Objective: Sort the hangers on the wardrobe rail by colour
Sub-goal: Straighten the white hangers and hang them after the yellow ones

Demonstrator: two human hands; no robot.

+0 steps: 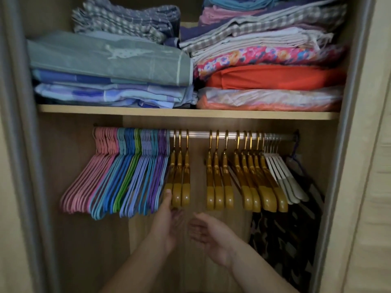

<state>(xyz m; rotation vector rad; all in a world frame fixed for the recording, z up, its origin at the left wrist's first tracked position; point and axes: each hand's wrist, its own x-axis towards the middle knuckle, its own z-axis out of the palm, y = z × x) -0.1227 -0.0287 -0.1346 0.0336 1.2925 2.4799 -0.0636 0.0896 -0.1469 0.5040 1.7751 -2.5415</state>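
Hangers (131,172) are hung along the rail (232,135), pink, blue and purple left, gold (179,178) mid-rail. The left hand (169,220), fingers straight, is laid against the gold ones; the right hand (206,233) is held open, empty. Closing the gold gap seems needed next.

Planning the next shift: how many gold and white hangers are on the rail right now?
gold hangers: 11
white hangers: about 4, they overlap
Total: about 15
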